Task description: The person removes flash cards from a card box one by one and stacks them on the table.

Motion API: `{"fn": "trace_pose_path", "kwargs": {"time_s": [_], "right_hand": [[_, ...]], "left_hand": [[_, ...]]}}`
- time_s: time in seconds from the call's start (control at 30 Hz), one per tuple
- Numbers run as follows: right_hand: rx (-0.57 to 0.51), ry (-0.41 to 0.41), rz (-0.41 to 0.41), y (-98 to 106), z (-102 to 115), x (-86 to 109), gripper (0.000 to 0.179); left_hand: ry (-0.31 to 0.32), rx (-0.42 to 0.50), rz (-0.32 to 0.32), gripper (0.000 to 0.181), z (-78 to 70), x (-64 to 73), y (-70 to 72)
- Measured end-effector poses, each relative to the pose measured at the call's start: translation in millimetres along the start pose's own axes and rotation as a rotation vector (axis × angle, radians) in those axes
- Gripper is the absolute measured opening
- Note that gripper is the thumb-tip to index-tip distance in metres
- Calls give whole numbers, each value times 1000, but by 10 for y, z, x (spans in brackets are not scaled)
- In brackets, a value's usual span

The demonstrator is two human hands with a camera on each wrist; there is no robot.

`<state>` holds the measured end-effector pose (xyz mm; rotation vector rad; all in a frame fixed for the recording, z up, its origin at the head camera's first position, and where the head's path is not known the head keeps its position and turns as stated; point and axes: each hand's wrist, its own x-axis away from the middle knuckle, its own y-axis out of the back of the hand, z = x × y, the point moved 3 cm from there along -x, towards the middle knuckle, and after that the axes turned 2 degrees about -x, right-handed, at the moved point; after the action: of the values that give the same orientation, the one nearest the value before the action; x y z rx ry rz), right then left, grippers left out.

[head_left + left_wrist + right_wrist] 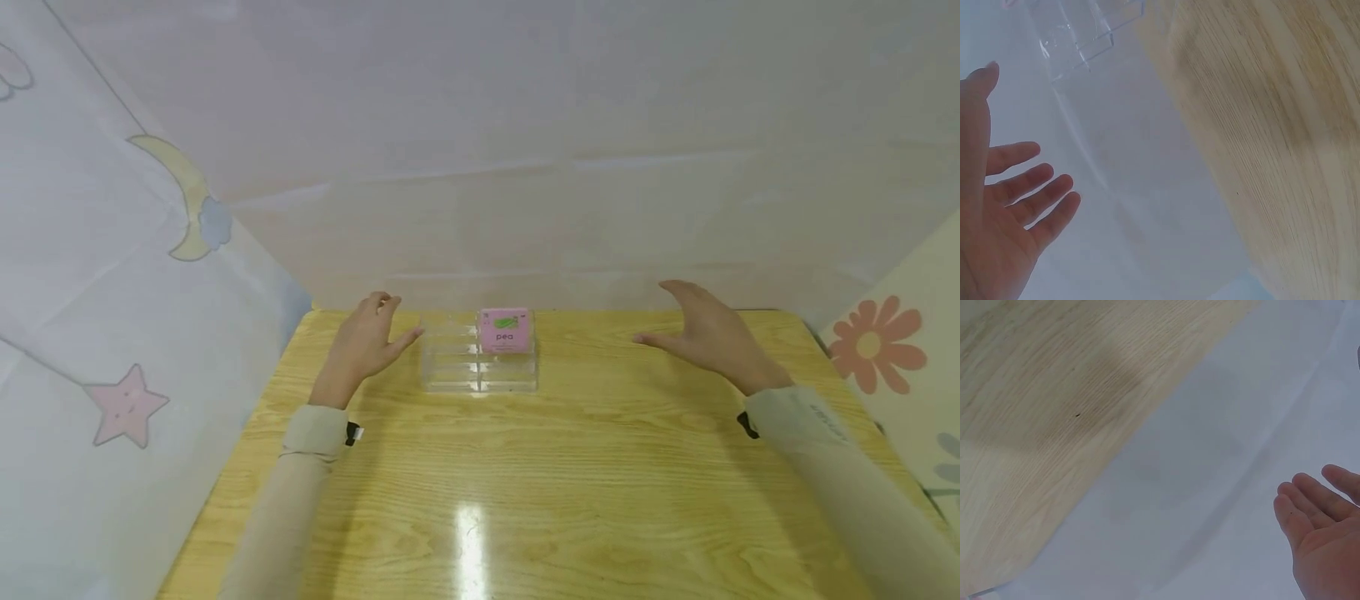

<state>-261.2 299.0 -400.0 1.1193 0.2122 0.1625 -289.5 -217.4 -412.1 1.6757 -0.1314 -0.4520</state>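
A clear plastic rack [450, 379] with stepped compartments stands near the table's back edge. In its upper right part sits a pink card [505, 332] with a green pea pod and the word "pea". Just left of the rack is my left hand [365, 340], its thumb tip close to the rack's side; whether they touch I cannot tell. The left wrist view shows that hand [1007, 212] with spread fingers and nothing in it, the rack [1079, 37] at the top. Well to the right of the rack, my right hand [712, 333] holds nothing, thumb apart from extended fingers.
The wooden table [570, 483] runs back to a pale fabric wall [495, 150]. On the left, a side sheet [67, 275] carries a moon and a star; on the right, another bears a red flower [870, 343].
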Motion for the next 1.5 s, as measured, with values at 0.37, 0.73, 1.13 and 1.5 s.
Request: {"fn": "trace_pose_path", "kwargs": {"time_s": [0.37,0.73,1.13,1.5], "right_hand": [[8,-17,13,-63,216,-70,110],[-24,24,24,-147,399,-152,106],[-75,119,67,-339,645,-242,105],[-40,171,64,-519,914,-314,105]], "left_hand": [[-34,-16,-10,81,-155,-73,-45],[-61,-4,29,84,-312,-173,-157],[-98,-33,55,82,-535,-242,-287],[-126,-62,43,84,-685,-242,-340]]}}
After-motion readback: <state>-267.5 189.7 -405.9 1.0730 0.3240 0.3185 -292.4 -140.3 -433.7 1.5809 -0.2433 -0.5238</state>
